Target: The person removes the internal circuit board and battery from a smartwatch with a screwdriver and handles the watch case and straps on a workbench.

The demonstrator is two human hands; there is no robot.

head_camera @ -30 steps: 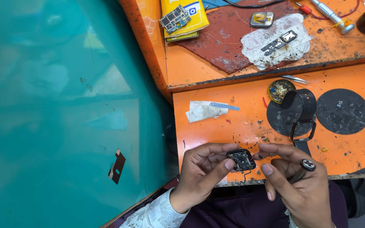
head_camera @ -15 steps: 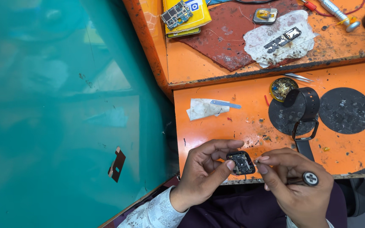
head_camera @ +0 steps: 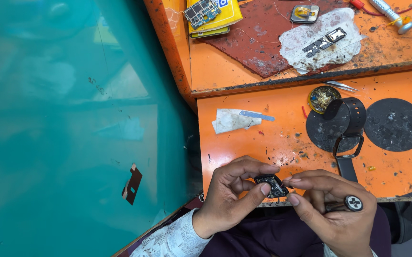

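Head camera looks down on the left hand [head_camera: 229, 200], whose thumb and fingers are closed around a small black watch module [head_camera: 271, 184], holding it just over the near edge of the orange workbench [head_camera: 272, 138]. Beside it, the right hand [head_camera: 334, 209] is closed on a small screwdriver [head_camera: 346, 204] with a round cross-marked cap, its fingertips touching the module's right side; the tip is hidden between the fingers. Just beyond the right hand lies a dark watch strap [head_camera: 351, 128], curled over a round black mat [head_camera: 329, 128]. Near that sit a tin of brass-coloured bits [head_camera: 321, 98], tweezers [head_camera: 340, 85], and, further left, a crumpled white paper [head_camera: 232, 120].
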